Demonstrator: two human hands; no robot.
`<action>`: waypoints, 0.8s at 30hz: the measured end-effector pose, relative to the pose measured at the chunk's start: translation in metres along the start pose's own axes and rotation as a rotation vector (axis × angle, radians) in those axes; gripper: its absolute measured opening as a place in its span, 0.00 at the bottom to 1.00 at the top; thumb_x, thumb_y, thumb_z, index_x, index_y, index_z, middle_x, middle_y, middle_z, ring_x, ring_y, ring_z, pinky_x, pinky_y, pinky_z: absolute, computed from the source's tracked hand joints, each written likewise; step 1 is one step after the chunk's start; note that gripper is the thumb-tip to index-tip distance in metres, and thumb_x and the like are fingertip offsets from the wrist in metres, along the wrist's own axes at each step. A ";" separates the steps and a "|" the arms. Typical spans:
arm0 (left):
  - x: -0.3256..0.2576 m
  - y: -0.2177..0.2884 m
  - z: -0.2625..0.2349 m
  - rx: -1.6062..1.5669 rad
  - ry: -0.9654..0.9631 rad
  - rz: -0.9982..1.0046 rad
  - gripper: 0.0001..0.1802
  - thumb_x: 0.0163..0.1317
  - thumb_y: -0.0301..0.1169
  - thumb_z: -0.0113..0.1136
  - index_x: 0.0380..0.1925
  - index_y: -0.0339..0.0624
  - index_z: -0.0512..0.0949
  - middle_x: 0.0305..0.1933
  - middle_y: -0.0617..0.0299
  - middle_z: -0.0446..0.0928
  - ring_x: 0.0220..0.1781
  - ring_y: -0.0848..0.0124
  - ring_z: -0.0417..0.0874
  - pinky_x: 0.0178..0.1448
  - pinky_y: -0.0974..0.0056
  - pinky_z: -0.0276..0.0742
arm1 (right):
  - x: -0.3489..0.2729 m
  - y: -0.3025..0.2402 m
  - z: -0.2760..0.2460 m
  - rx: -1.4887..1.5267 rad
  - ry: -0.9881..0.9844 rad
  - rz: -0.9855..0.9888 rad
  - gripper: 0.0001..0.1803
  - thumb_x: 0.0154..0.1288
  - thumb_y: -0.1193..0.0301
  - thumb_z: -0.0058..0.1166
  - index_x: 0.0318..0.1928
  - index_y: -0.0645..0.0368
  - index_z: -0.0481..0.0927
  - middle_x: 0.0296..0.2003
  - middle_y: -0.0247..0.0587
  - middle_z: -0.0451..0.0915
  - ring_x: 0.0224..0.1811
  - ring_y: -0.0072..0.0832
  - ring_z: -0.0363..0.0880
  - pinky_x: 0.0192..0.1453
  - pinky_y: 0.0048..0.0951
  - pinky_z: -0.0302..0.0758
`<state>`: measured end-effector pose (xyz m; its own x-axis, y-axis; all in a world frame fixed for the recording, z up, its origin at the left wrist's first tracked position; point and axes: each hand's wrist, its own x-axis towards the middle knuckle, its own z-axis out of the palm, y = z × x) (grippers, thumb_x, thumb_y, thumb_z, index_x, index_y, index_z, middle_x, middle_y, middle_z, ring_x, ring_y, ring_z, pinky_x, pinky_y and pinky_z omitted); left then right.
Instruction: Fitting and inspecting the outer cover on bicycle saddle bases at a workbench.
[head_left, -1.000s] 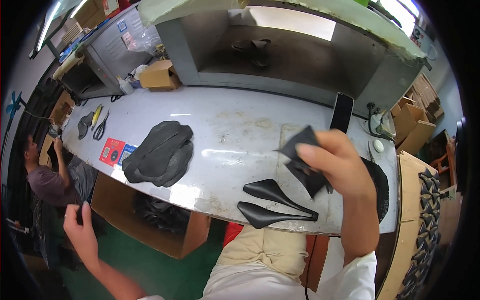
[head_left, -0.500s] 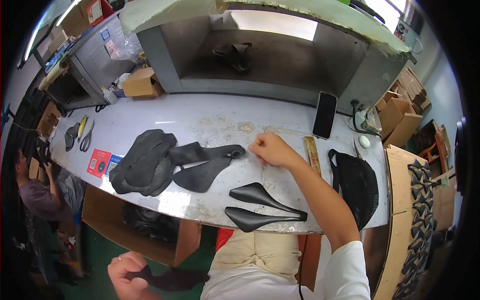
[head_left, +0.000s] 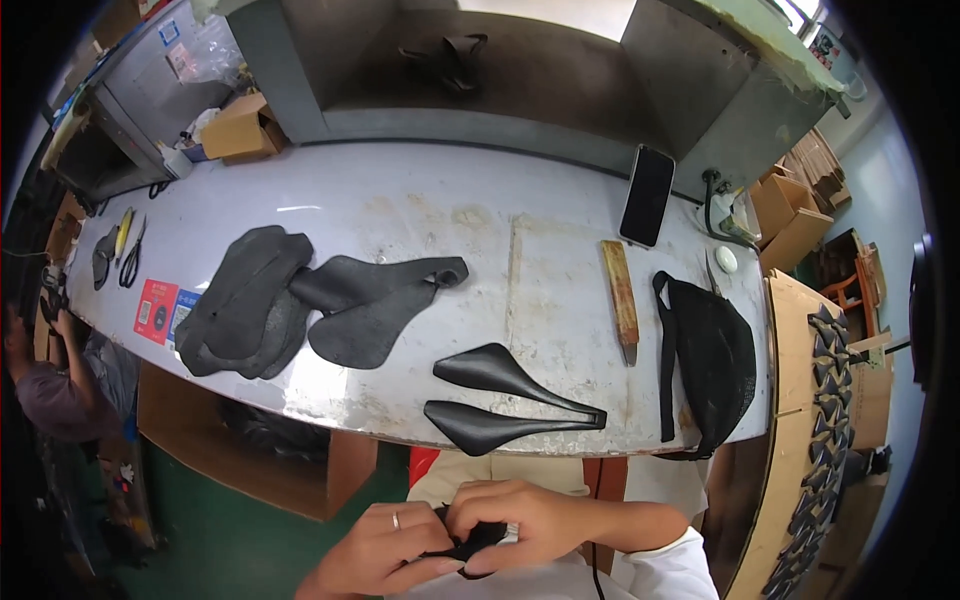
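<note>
— Where does the small black flexible piece (head_left: 470, 545) sit relative to the two hands?

— It lies between them, low in the view and close to the person's body, well below the edge of the long pale worn desk (head_left: 560, 260). The left hand (head_left: 385, 550), with a ring on one finger, comes in from the left, and the right hand (head_left: 525, 525) from the right; both touch the piece, so neither is nearer.

— And the fingers?

— The fingers of both hands are curled in and pinched around the piece, which shows only as a dark sliver and a loop under them. Most of it is hidden, so its long axis cannot be told with certainty; what shows runs roughly across, from one hand to the other.

— What lies just beyond the hands?

— On the desk's near edge lie two black narrow pointed saddle shells (head_left: 510, 400), side by side, tips to the right. Left of them a dark grey saddle-shaped cover sheet (head_left: 375, 305) lies flat, touching a stack of similar black sheets (head_left: 245, 300). All are apart from the hands.
</note>
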<state>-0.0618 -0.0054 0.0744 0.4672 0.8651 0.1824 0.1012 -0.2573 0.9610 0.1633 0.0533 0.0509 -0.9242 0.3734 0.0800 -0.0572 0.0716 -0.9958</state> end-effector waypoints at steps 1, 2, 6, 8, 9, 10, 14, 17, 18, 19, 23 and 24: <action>0.004 -0.005 0.001 -0.015 -0.005 -0.014 0.13 0.53 0.30 0.71 0.26 0.33 0.76 0.25 0.55 0.75 0.25 0.60 0.77 0.28 0.62 0.70 | -0.007 0.010 0.000 0.212 0.033 0.056 0.19 0.66 0.67 0.61 0.50 0.65 0.74 0.46 0.44 0.76 0.48 0.32 0.74 0.54 0.31 0.72; 0.007 -0.011 0.003 -0.127 -0.016 -0.035 0.10 0.57 0.28 0.67 0.27 0.33 0.75 0.26 0.57 0.74 0.27 0.64 0.75 0.30 0.63 0.69 | -0.015 0.016 0.005 0.423 0.067 0.114 0.18 0.66 0.68 0.61 0.50 0.65 0.74 0.46 0.41 0.76 0.47 0.29 0.74 0.54 0.30 0.71; 0.013 -0.039 0.014 -0.332 0.061 -0.101 0.06 0.62 0.24 0.60 0.29 0.32 0.76 0.28 0.57 0.76 0.29 0.65 0.75 0.33 0.64 0.69 | -0.025 0.024 0.014 0.859 0.244 0.304 0.14 0.75 0.65 0.50 0.50 0.64 0.75 0.40 0.35 0.79 0.42 0.16 0.72 0.45 0.19 0.69; 0.021 -0.050 0.019 -0.390 0.071 -0.112 0.07 0.63 0.25 0.60 0.28 0.33 0.76 0.27 0.58 0.76 0.29 0.66 0.74 0.33 0.65 0.68 | -0.029 0.028 0.013 0.842 0.271 0.257 0.11 0.74 0.67 0.51 0.45 0.63 0.75 0.39 0.34 0.76 0.39 0.17 0.70 0.44 0.20 0.68; 0.025 -0.052 0.023 -0.368 0.095 -0.089 0.08 0.65 0.26 0.58 0.28 0.33 0.75 0.28 0.59 0.76 0.30 0.67 0.73 0.34 0.66 0.67 | -0.032 0.031 0.014 0.830 0.294 0.227 0.10 0.74 0.67 0.52 0.43 0.63 0.75 0.39 0.35 0.74 0.39 0.20 0.70 0.45 0.22 0.68; 0.028 -0.053 0.027 -0.346 0.121 -0.064 0.08 0.66 0.26 0.57 0.28 0.34 0.74 0.28 0.60 0.75 0.30 0.68 0.72 0.34 0.67 0.66 | -0.032 0.031 0.014 0.831 0.305 0.232 0.10 0.74 0.67 0.52 0.43 0.63 0.75 0.39 0.35 0.74 0.39 0.20 0.70 0.45 0.22 0.68; 0.033 -0.051 0.040 -0.334 0.160 -0.025 0.11 0.69 0.29 0.54 0.28 0.35 0.73 0.27 0.61 0.74 0.30 0.69 0.71 0.35 0.67 0.65 | -0.029 0.024 0.014 0.253 0.472 -0.031 0.08 0.74 0.70 0.51 0.40 0.63 0.73 0.41 0.38 0.70 0.42 0.26 0.68 0.49 0.27 0.66; 0.028 -0.044 0.044 -0.467 0.198 -0.174 0.14 0.72 0.32 0.52 0.27 0.36 0.72 0.25 0.62 0.71 0.30 0.72 0.69 0.34 0.68 0.63 | -0.031 0.023 0.019 0.290 0.485 -0.051 0.09 0.75 0.70 0.48 0.38 0.63 0.71 0.41 0.37 0.68 0.43 0.25 0.66 0.50 0.26 0.65; 0.027 -0.045 0.042 -0.553 0.141 -0.240 0.16 0.73 0.35 0.51 0.27 0.37 0.72 0.25 0.65 0.70 0.29 0.76 0.67 0.33 0.69 0.62 | -0.033 0.023 0.020 0.349 0.477 -0.064 0.09 0.76 0.70 0.47 0.39 0.63 0.71 0.40 0.36 0.68 0.42 0.24 0.66 0.48 0.25 0.65; 0.025 -0.045 0.040 -0.638 0.084 -0.307 0.17 0.74 0.37 0.50 0.26 0.38 0.71 0.25 0.68 0.68 0.29 0.79 0.66 0.32 0.71 0.61 | -0.035 0.020 0.023 0.350 0.479 -0.063 0.09 0.76 0.70 0.47 0.39 0.63 0.71 0.40 0.36 0.68 0.42 0.24 0.66 0.48 0.25 0.65; 0.031 -0.037 0.020 -0.849 -0.167 -0.692 0.18 0.74 0.39 0.51 0.26 0.41 0.71 0.27 0.73 0.67 0.29 0.85 0.63 0.31 0.73 0.59 | -0.050 0.016 0.027 0.630 0.430 0.073 0.10 0.79 0.67 0.42 0.42 0.61 0.69 0.38 0.30 0.69 0.37 0.15 0.64 0.43 0.19 0.65; 0.033 -0.035 0.024 -0.869 -0.174 -0.709 0.17 0.74 0.40 0.51 0.28 0.41 0.72 0.28 0.74 0.69 0.29 0.86 0.63 0.31 0.75 0.59 | -0.052 0.016 0.027 0.655 0.407 0.118 0.10 0.80 0.67 0.40 0.44 0.61 0.69 0.37 0.28 0.69 0.36 0.13 0.63 0.41 0.17 0.65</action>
<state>-0.0288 0.0213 0.0418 0.6697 0.6079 -0.4266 -0.2207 0.7114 0.6672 0.2003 0.0100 0.0293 -0.7342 0.6634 -0.1442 -0.2952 -0.5032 -0.8122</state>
